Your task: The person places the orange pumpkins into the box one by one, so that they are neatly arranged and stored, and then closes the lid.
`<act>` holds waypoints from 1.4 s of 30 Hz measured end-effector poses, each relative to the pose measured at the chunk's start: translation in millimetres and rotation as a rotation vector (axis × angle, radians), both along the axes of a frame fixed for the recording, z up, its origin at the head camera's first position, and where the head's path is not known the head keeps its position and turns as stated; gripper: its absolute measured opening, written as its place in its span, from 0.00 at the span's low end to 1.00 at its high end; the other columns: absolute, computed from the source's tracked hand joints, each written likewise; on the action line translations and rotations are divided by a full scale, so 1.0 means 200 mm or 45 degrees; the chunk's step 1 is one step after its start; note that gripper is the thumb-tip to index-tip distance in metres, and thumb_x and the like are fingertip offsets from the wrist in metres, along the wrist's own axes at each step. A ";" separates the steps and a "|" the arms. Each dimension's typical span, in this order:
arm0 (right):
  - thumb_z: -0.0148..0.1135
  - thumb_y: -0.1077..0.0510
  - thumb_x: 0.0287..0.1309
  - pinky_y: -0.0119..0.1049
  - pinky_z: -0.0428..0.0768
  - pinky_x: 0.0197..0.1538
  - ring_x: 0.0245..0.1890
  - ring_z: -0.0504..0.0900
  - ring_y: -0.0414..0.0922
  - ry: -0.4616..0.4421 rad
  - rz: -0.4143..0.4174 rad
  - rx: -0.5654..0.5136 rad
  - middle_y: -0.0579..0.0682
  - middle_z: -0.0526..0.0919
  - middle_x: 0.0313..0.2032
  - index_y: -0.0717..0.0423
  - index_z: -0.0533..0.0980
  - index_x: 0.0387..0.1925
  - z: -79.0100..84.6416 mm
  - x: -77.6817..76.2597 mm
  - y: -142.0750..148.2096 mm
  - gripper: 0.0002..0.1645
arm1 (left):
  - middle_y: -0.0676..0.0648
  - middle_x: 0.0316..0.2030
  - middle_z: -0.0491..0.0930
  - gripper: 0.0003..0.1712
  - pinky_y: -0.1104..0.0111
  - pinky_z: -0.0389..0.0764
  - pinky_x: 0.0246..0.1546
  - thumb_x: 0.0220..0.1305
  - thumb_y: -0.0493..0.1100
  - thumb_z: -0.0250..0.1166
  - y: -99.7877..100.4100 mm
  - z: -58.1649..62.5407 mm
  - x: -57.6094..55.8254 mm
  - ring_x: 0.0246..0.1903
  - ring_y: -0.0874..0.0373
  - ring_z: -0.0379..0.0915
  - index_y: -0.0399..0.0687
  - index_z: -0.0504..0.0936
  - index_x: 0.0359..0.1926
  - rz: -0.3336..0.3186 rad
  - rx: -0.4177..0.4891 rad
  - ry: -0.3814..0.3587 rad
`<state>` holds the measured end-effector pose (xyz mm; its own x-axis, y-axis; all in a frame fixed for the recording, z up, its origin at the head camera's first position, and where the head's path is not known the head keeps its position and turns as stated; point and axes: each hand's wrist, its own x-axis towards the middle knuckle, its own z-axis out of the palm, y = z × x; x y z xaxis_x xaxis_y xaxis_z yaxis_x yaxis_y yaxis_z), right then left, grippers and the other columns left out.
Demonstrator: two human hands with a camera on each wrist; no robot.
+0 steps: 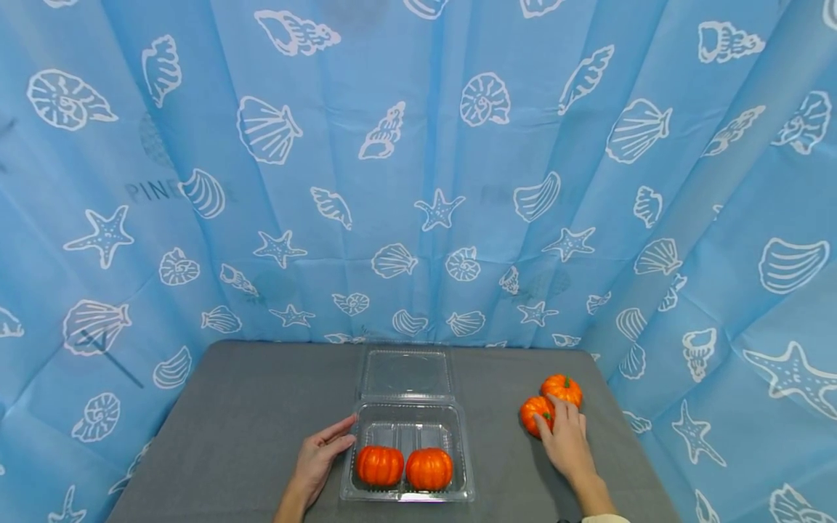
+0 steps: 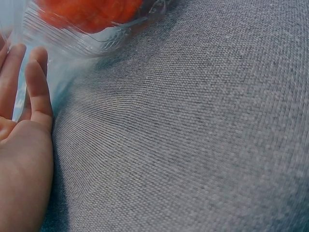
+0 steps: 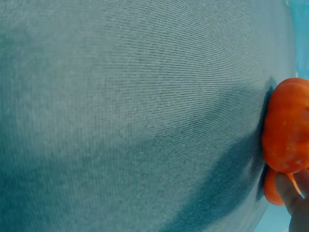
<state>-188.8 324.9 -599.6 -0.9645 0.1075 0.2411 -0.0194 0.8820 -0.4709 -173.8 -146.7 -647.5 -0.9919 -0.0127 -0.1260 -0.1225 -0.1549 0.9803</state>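
The near pumpkin (image 1: 532, 416) sits on the right side of the table (image 1: 255, 421), well apart from the box. The right hand (image 1: 570, 444) has its thumb and fingers bent round it; the pumpkin appears to rest on the cloth, and how firm the hold is cannot be told. Just behind and to the right, the far pumpkin (image 1: 562, 388) sits close against it, with the fingers nearly over the gap between the two.

Toward the middle of the table stands the clear box (image 1: 410, 497), its lid (image 1: 407, 372) laid back, away from the person. Inside, along the near side, are the left pumpkin (image 1: 380, 465) and the right pumpkin (image 1: 429, 470), side by side; the back part of the box is bare. The left hand (image 1: 315, 463) rests its fairly straight fingers against the box's left side, as if steadying it, without clenching.

Judging by this layout, the boxing looks about half done: two pumpkins are in, two are out, and the lid is not yet closed.

Beyond the table hangs a blue curtain (image 1: 418, 94) printed with white shells and starfish.
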 end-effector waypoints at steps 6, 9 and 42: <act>0.66 0.51 0.66 0.59 0.67 0.54 0.50 0.66 0.66 0.005 -0.019 -0.018 0.72 0.69 0.58 0.69 0.66 0.67 -0.02 -0.01 0.00 0.37 | 0.38 0.62 0.81 0.29 0.82 0.78 0.53 0.62 0.37 0.71 0.00 0.00 0.00 0.54 0.73 0.80 0.30 0.78 0.63 0.002 0.003 0.011; 0.68 0.47 0.64 0.60 0.68 0.54 0.51 0.66 0.67 -0.075 -0.043 -0.044 0.73 0.67 0.59 0.67 0.64 0.69 -0.02 -0.01 0.00 0.43 | 0.38 0.62 0.81 0.29 0.82 0.77 0.53 0.62 0.37 0.71 0.00 0.01 0.00 0.54 0.74 0.80 0.30 0.79 0.62 0.007 0.007 0.003; 0.40 0.40 0.80 0.68 0.60 0.73 0.73 0.62 0.68 -0.287 0.094 -0.290 0.70 0.59 0.74 0.60 0.54 0.78 0.03 -0.01 -0.11 0.39 | 0.40 0.63 0.80 0.29 0.80 0.79 0.54 0.63 0.37 0.71 -0.01 0.00 0.01 0.56 0.71 0.79 0.31 0.77 0.64 -0.028 0.030 -0.015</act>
